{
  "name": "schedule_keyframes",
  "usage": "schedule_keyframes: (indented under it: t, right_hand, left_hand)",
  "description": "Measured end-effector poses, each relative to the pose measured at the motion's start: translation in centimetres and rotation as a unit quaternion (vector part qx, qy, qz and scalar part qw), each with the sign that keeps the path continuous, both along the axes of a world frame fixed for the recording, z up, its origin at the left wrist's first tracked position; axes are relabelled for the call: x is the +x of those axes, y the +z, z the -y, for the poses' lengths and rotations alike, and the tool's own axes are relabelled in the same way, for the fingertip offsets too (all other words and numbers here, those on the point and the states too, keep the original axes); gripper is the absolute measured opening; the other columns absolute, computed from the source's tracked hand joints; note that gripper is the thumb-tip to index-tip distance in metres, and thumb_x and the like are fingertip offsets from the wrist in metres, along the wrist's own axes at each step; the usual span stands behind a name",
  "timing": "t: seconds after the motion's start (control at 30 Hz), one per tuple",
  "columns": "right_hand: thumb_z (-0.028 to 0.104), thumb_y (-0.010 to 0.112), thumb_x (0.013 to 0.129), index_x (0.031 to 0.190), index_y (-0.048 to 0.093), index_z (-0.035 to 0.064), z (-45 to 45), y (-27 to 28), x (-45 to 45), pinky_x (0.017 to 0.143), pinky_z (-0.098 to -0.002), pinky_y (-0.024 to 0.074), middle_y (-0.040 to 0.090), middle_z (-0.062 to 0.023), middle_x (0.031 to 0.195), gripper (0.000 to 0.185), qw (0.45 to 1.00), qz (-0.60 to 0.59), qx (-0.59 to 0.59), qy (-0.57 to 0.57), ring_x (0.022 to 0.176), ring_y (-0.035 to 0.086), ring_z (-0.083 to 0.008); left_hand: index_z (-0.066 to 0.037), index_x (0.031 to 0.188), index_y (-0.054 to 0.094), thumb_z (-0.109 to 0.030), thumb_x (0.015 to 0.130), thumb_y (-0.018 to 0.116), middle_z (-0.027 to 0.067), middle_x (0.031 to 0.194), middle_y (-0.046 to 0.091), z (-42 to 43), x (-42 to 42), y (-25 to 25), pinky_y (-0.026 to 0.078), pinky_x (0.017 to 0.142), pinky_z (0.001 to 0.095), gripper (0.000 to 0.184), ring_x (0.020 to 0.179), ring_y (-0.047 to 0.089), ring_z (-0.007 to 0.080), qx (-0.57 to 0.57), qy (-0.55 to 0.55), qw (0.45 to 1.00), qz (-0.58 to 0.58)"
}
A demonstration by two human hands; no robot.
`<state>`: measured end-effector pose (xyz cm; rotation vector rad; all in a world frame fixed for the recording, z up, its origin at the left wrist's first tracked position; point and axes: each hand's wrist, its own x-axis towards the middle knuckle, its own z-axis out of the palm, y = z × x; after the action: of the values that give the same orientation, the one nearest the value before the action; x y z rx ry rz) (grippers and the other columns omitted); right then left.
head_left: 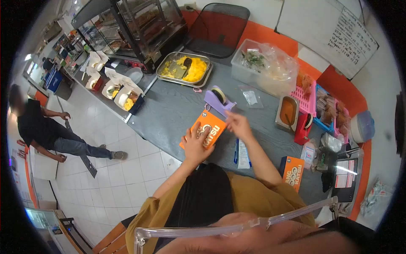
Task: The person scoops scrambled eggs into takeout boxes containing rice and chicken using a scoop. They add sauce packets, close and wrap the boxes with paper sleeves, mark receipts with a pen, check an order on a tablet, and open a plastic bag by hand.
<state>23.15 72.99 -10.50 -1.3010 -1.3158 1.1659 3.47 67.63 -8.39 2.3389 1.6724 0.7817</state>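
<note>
An orange cardboard food box [218, 126] with "KATSU" lettering lies on the grey table in front of me. My left hand [197, 144] rests over its near left part, fingers spread, holding it against the table. At the box's far right corner is my right hand [239, 126], its fingers curled together in a pinch; whatever is between the fingertips is too small to tell. Just beyond the box stands a purple tape dispenser [220, 101] with a roll in it, close to my right fingertips. Pens and a paper slip [243, 154] lie beside my right forearm.
Another orange box [292, 172] stands at right. Behind are a metal tray [172, 80] of yellow food, a clear plastic bin [243, 76], a sauce pan [287, 111] and a pink basket [305, 101]. Open filled boxes [129, 99] line the left. A person [42, 127] walks there.
</note>
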Motion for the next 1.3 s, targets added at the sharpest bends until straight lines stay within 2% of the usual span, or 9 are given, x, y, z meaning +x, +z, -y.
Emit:
schedule_keyframes:
  t: [0.3,0.5,0.57,0.7,0.77,0.93,1.0,1.1,1.3]
  right_hand:
    - [0.022,0.070,0.073,0.137,0.001,0.0059,7.0,4.2,-5.7,0.041,-0.0264,0.0352,0.040,-0.0005,0.043,0.096,0.988,0.055,0.110,-0.088,0.037,0.039,-0.0101]
    - [0.026,0.068,0.075,0.135,0.006,-0.0001,9.2,0.9,-4.3,0.066,-0.0282,0.0422,0.050,-0.0121,0.100,0.089,0.974,0.107,0.104,-0.170,0.084,0.051,-0.0162]
    - [0.024,0.062,0.080,0.136,0.002,0.0054,10.9,-1.3,-3.6,0.092,-0.0342,0.0344,0.032,-0.0125,0.127,0.084,0.948,-0.197,0.086,-0.234,0.115,0.037,-0.0227]
    - [0.004,0.058,0.077,0.134,0.009,0.0030,17.0,3.5,1.5,0.093,-0.0352,0.0366,0.032,-0.0146,0.128,0.076,0.951,-0.209,-0.001,-0.226,0.115,0.039,-0.0253]
    - [0.001,0.058,0.074,0.130,0.026,0.0024,20.2,2.1,7.2,0.088,-0.0346,0.0407,0.045,-0.0132,0.116,0.063,0.954,-0.200,0.018,-0.222,0.106,0.048,-0.0230]
    - [0.008,0.060,0.076,0.135,0.022,0.0078,27.1,2.9,15.8,0.086,-0.0348,0.0408,0.040,-0.0180,0.121,0.070,0.944,-0.085,-0.046,-0.315,0.104,0.049,-0.0253]
    - [0.012,0.060,0.076,0.136,0.019,0.0105,28.7,-1.1,21.4,0.086,-0.0370,0.0408,0.033,-0.0211,0.128,0.073,0.889,0.362,-0.131,-0.248,0.105,0.048,-0.0267]
    - [0.013,0.060,0.077,0.136,0.019,0.0103,28.8,-1.3,21.5,0.087,-0.0391,0.0392,0.036,-0.0217,0.127,0.072,0.835,0.463,-0.115,-0.275,0.107,0.047,-0.0272]
    - [0.012,0.061,0.077,0.135,0.021,0.0047,27.4,1.1,20.6,0.089,-0.0370,0.0385,0.044,-0.0167,0.122,0.070,0.924,0.139,-0.234,-0.269,0.110,0.045,-0.0253]
  left_hand:
    - [-0.017,0.112,0.056,-0.029,0.053,0.074,0.0108,0.127,0.039,1.1,-0.5,4.0,0.031,0.079,0.0416,0.063,0.108,0.041,0.0292,0.121,0.003,0.992,0.039]
    - [-0.004,0.117,0.048,-0.021,0.064,0.073,0.0214,0.125,0.037,2.0,1.3,2.9,0.036,0.093,0.0376,0.061,0.112,0.042,0.0341,-0.003,-0.083,0.958,0.274]
    - [-0.004,0.117,0.048,-0.020,0.064,0.073,0.0204,0.126,0.037,3.2,2.4,2.2,0.034,0.094,0.0376,0.060,0.113,0.041,0.0333,0.015,-0.178,0.957,0.231]
    - [-0.004,0.113,0.050,-0.015,0.072,0.067,0.0148,0.124,0.043,4.7,2.3,2.6,0.034,0.095,0.0372,0.046,0.113,0.043,0.0289,-0.189,-0.419,0.792,0.401]
    - [-0.002,0.110,0.050,-0.014,0.072,0.065,0.0172,0.117,0.048,3.4,1.0,1.6,0.036,0.092,0.0376,0.043,0.108,0.047,0.0294,-0.264,-0.385,0.740,0.484]
    - [-0.001,0.126,0.032,-0.022,0.064,0.066,0.0206,0.132,0.030,-9.6,-10.5,-5.8,0.025,0.100,0.0439,0.074,0.123,0.027,0.0360,0.054,0.129,0.985,0.104]
    - [-0.001,0.131,0.024,-0.024,0.063,0.067,0.0193,0.139,0.018,-13.2,-15.9,-4.6,0.029,0.097,0.0454,0.084,0.123,0.024,0.0383,0.001,0.299,0.954,0.014]
    - [-0.001,0.132,0.021,-0.024,0.063,0.066,0.0189,0.137,0.021,-16.7,-22.3,-4.6,0.034,0.093,0.0462,0.086,0.119,0.029,0.0385,0.000,0.357,0.934,0.027]
    - [-0.001,0.117,0.040,-0.017,0.063,0.064,0.0188,0.116,0.042,-17.0,-25.7,-6.8,0.039,0.089,0.0400,0.062,0.104,0.044,0.0368,-0.094,0.328,0.939,0.034]
